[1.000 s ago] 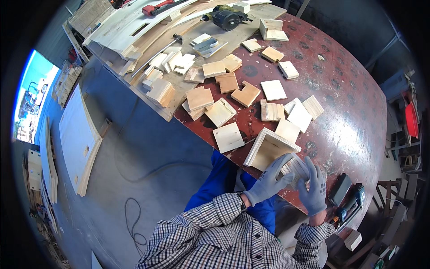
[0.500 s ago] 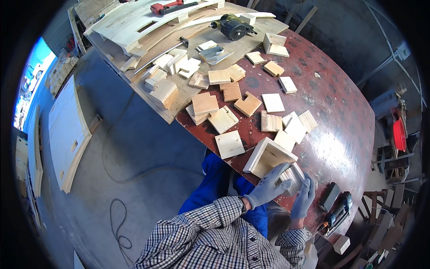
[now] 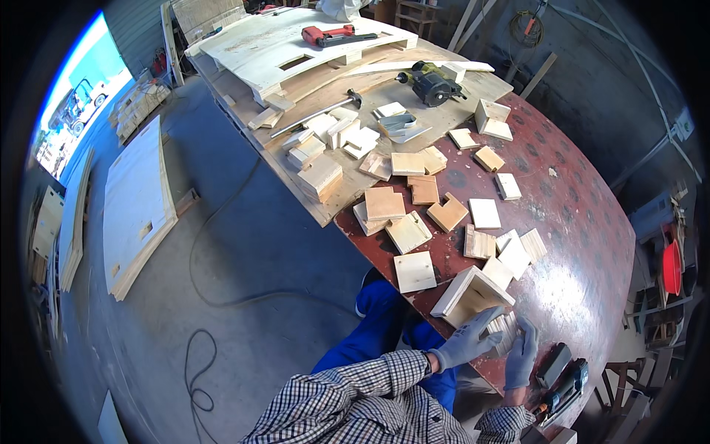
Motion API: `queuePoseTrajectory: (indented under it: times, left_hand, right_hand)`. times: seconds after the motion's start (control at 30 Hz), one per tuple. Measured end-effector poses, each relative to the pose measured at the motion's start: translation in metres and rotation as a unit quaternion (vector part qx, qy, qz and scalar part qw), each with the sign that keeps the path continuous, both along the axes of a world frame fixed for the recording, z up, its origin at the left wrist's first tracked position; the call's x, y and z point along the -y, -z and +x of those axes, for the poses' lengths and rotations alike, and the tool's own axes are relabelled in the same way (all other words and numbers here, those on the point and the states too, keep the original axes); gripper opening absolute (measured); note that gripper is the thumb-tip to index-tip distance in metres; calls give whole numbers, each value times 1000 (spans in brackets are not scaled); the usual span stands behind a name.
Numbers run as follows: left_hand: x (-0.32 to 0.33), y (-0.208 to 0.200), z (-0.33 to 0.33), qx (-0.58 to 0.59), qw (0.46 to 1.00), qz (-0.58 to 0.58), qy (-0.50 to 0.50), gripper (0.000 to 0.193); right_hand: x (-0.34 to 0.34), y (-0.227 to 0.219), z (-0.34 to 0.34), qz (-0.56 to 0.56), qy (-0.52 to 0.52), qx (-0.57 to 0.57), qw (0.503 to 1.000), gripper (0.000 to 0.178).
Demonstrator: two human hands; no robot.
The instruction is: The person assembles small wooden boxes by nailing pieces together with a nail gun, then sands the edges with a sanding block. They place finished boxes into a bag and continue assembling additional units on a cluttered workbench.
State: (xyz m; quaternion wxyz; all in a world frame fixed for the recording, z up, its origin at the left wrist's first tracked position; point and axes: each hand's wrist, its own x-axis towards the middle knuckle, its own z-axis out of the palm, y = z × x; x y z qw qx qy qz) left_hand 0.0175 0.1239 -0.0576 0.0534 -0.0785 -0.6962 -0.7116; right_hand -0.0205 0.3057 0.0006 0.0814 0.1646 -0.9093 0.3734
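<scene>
Near the table's front edge stands an open wooden box, its hollow facing up towards me. Against its near right side is a light plywood piece with layered edges showing. My left hand, in a grey glove, is at the box's near rim with its fingers and thumb around the left side of the plywood piece. My right hand, gloved too, presses along that piece's right side with fingers pointing away from me. The left hand covers part of the box's near side.
Loose wooden blocks, some notched, lie across the red table. A black-and-blue power tool and a dark case lie right of my hands. Farther off are a hammer, a dark power tool and a red nail gun.
The whole view has swung, so the table and blocks sit farther right and lower. Both hands stay at the plywood piece beside the box; my right fingers look straighter than before.
</scene>
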Motion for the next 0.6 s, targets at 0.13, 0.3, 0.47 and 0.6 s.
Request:
queuePoseTrajectory:
  times: [0.13, 0.3, 0.47, 0.6]
  left_hand:
    - [-1, -1, 1, 2, 1000, -7, -4, 71]
    - [5, -10, 5, -9, 1000, 1, -5, 65]
    - [3, -1, 2, -11, 1000, -10, -11, 63]
    - [5, -5, 4, -12, 1000, -2, -12, 63]
  right_hand:
    - [24, -9, 10, 61, -34, -14, 997, 48]
    - [12, 1, 23, 20, -58, 16, 998, 73]
    - [8, -18, 18, 56, -125, 73, 988, 102]
    - [4, -25, 15, 120, -161, 57, 978, 114]
